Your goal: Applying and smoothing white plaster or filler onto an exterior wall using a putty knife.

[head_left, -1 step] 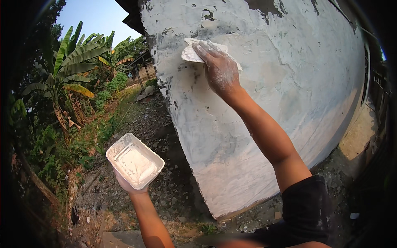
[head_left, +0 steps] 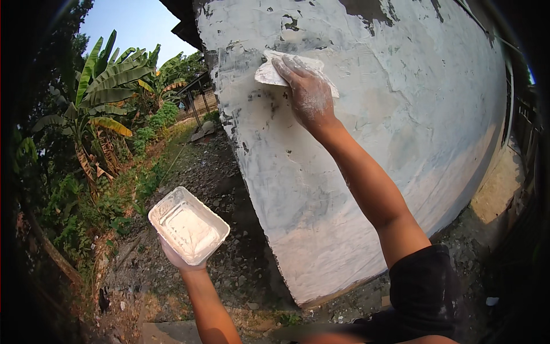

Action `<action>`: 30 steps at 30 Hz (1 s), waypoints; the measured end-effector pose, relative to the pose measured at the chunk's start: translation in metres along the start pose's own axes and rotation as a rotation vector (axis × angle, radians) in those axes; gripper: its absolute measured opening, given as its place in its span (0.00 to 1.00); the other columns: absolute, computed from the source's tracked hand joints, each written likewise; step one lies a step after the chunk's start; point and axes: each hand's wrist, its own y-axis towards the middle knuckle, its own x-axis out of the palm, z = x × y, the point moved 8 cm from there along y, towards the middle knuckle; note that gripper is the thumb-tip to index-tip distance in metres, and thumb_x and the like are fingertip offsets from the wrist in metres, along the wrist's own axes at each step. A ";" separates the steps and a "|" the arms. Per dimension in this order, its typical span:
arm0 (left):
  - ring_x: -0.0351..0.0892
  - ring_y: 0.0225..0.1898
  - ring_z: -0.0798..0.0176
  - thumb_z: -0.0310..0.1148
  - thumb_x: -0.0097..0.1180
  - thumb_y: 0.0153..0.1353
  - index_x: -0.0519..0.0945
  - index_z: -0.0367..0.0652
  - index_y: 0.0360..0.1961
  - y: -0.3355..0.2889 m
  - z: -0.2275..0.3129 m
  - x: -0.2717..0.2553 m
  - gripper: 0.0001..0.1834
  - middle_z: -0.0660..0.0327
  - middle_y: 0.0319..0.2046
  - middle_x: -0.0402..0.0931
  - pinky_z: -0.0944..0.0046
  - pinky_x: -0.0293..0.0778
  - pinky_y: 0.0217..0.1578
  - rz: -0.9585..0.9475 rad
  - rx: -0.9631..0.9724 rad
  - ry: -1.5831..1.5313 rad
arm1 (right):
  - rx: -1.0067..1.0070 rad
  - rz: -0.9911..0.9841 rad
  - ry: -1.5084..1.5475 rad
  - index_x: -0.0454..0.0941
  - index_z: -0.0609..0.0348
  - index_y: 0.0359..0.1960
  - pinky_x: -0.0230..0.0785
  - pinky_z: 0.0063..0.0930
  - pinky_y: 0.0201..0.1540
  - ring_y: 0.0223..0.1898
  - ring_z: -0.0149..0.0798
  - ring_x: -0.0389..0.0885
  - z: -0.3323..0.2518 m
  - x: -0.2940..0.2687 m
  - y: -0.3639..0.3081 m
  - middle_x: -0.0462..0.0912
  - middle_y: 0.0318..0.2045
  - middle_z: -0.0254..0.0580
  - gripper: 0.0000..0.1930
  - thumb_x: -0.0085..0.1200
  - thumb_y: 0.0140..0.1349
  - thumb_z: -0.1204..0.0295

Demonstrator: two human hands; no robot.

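My left hand [head_left: 180, 259] is closed around the underside of a pale rectangular plastic tub [head_left: 208, 214], tilted so its inside shows. White putty [head_left: 192, 232] coats its bottom and sides. Up on the wall [head_left: 344, 172], my right hand [head_left: 310, 94] grips a flat putty spreader [head_left: 270, 73] smeared white, its face against the surface near the left corner. White residue covers the right fingers and knuckles. The left fingers are mostly hidden behind the tub.
Patchy white and grey coating covers the wall, with dark bare spots [head_left: 366, 8] near the top. Gravelly ground [head_left: 223, 183] runs along its left edge. Banana plants [head_left: 106, 86] and shrubs grow at the left. A dark roof edge [head_left: 184, 26] overhangs above.
My right hand and the spreader have shifted very slightly to the right along the wall. The tub is almost in the same place.
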 end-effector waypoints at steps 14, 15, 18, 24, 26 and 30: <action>0.73 0.60 0.41 0.52 0.39 0.73 0.71 0.43 0.64 0.002 -0.029 0.011 0.29 0.51 0.62 0.72 0.35 0.70 0.60 -0.040 -0.077 -0.126 | -0.343 -0.418 0.050 0.73 0.48 0.64 0.77 0.40 0.53 0.59 0.48 0.79 -0.089 0.043 -0.109 0.77 0.62 0.44 0.29 0.52 0.57 0.76; 0.74 0.60 0.42 0.52 0.38 0.73 0.71 0.43 0.64 -0.002 -0.017 0.018 0.29 0.51 0.61 0.73 0.36 0.71 0.59 -0.068 -0.045 -0.100 | -0.312 -0.380 0.075 0.74 0.47 0.63 0.79 0.39 0.50 0.57 0.46 0.81 -0.088 0.028 -0.082 0.79 0.60 0.42 0.29 0.53 0.56 0.77; 0.76 0.58 0.43 0.53 0.38 0.73 0.71 0.42 0.64 -0.006 -0.010 0.033 0.30 0.51 0.61 0.73 0.37 0.73 0.58 -0.132 -0.003 -0.038 | -0.303 0.085 0.020 0.79 0.50 0.55 0.80 0.36 0.47 0.52 0.45 0.83 -0.061 -0.017 -0.010 0.82 0.55 0.40 0.24 0.55 0.54 0.78; 0.73 0.61 0.43 0.58 0.38 0.72 0.71 0.45 0.65 -0.002 -0.027 0.043 0.32 0.54 0.63 0.72 0.37 0.69 0.61 -0.147 -0.054 -0.075 | -0.112 0.050 0.040 0.71 0.55 0.64 0.59 0.45 0.71 0.67 0.50 0.69 0.009 0.030 0.029 0.71 0.66 0.48 0.28 0.51 0.58 0.78; 0.74 0.60 0.43 0.55 0.38 0.73 0.71 0.44 0.64 0.002 -0.026 0.039 0.31 0.53 0.62 0.73 0.36 0.70 0.60 -0.097 -0.032 -0.081 | -0.190 -0.029 -0.005 0.68 0.55 0.67 0.57 0.45 0.72 0.69 0.51 0.66 -0.016 0.048 -0.005 0.68 0.69 0.48 0.31 0.51 0.57 0.78; 0.72 0.62 0.44 0.57 0.38 0.73 0.71 0.44 0.65 0.003 -0.023 0.013 0.32 0.53 0.63 0.71 0.37 0.68 0.61 -0.026 -0.038 -0.109 | -0.259 -0.257 0.148 0.69 0.56 0.66 0.57 0.50 0.70 0.68 0.51 0.68 -0.058 0.060 -0.060 0.70 0.67 0.49 0.29 0.51 0.58 0.75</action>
